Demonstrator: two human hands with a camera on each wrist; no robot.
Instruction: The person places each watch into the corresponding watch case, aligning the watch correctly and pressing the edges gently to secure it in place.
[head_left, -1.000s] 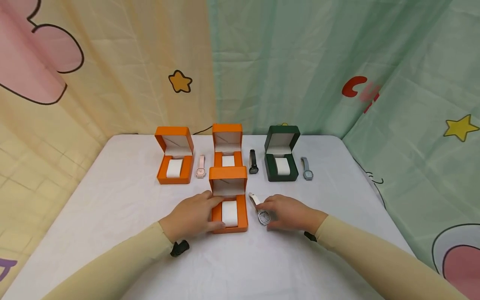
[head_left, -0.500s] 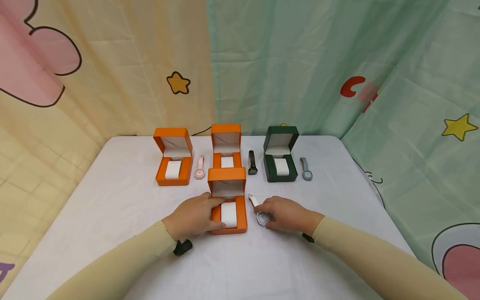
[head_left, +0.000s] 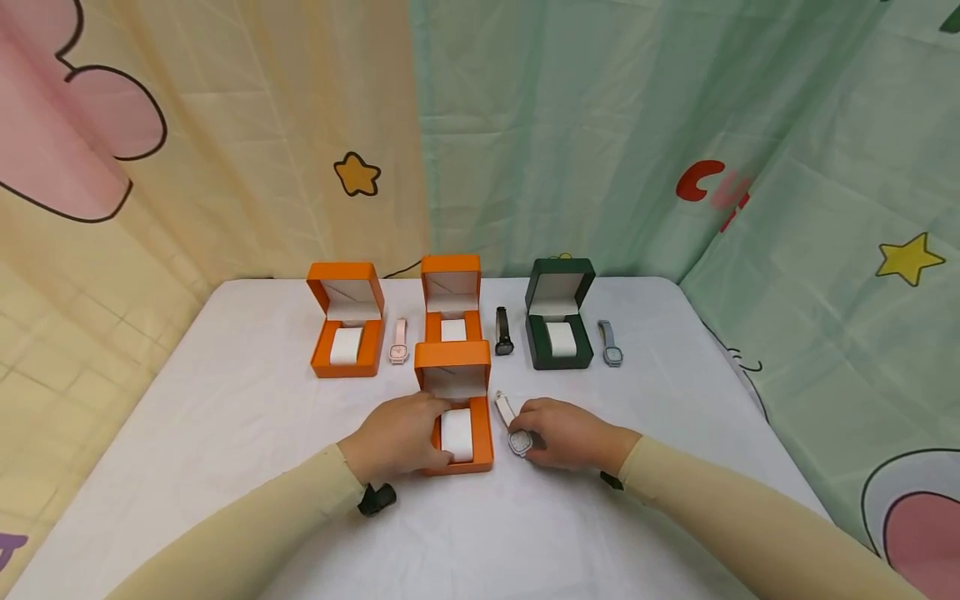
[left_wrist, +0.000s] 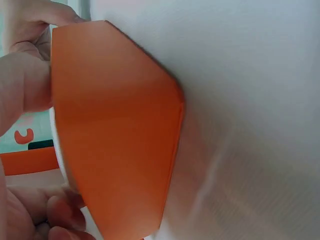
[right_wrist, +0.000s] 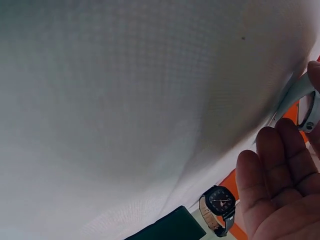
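My left hand [head_left: 399, 435] reaches over the left side of the nearest orange watch box [head_left: 482, 433], its lid raised. Thumb and fingers grip the white watch cushion [head_left: 457, 435] sitting inside; the box wall [left_wrist: 120, 125] fills much of the left wrist view. Just right of this box, my right hand [head_left: 566, 433] pinches a silver-cased wristwatch [head_left: 519, 442] with a white strap by its case. The strap points away from me along the table. In the right wrist view the same wristwatch [right_wrist: 311, 117] shows only partly, between thumb and fingers.
Behind stand two more raised-lid orange boxes [head_left: 321, 354] [head_left: 451, 264] and a green box [head_left: 536, 350], each with a white cushion. Between and beside them lie a pink watch [head_left: 399, 343], a black watch [head_left: 503, 333] and a blue-grey watch [head_left: 611, 346]. Curtains border the table.
My left hand has shifted slightly right, further over the cushion. The right hand has moved a little left with the white-strap watch. The boxes and other watches stay in place.
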